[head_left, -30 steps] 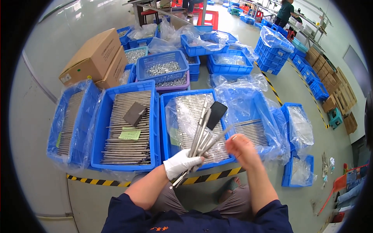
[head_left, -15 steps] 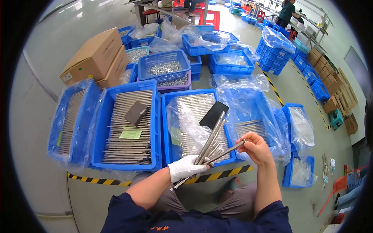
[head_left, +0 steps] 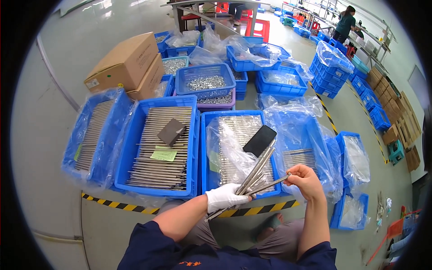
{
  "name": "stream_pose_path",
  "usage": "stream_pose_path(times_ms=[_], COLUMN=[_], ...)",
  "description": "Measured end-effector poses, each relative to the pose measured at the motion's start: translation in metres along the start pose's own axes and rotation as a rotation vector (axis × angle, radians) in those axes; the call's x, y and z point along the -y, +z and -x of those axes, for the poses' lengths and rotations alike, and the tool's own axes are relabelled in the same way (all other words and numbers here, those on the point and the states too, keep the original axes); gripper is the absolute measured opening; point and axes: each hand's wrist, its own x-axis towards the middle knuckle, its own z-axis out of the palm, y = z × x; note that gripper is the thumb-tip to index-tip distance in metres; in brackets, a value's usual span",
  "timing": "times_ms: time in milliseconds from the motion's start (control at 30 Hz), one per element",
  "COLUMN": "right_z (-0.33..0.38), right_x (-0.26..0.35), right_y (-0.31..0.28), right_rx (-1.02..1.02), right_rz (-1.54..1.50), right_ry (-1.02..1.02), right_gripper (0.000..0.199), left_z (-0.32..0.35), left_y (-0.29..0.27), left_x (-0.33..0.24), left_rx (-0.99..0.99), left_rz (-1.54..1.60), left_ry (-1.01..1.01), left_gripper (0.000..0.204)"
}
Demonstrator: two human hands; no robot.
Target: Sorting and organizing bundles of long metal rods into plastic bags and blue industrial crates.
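Note:
My left hand, in a white glove, grips a bundle of several long thin metal rods that fan up and to the right. With my bare right hand I pinch the far end of one rod from that bundle. Both hands hover over the front edge of a blue crate lined with clear plastic and filled with more rods. A flat black rectangular object lies on the rods in that crate, just beyond the bundle's tips.
Left of it stands a blue crate of rods with a dark block and a green slip. More blue crates, bagged parts and cardboard boxes surround it. Yellow-black tape marks the floor. A person works far back.
The bundle has tilted lower and to the right. My right hand moved right and up and now pinches the tip of a single rod apart from the others.

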Motion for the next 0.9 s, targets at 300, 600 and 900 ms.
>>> stream_pose_path(times_ms=[300,600,900], right_z=[-0.001,0.006,-0.007], right_x=[-0.001,-0.006,-0.014], right_y=[-0.001,0.0,0.019], right_rx=[0.052,-0.029,-0.035], right_rz=[-0.045,-0.052,-0.033], right_ry=[-0.013,0.028,-0.021], right_gripper=[0.016,0.013,0.015], left_z=[0.005,0.004,0.006], left_y=[-0.002,0.004,0.001], left_x=[-0.01,-0.008,-0.011], left_rx=[0.023,-0.021,-0.087], left_rz=[0.027,-0.01,0.018], left_ry=[-0.035,-0.033,-0.017], left_gripper=[0.021,0.021,0.023])
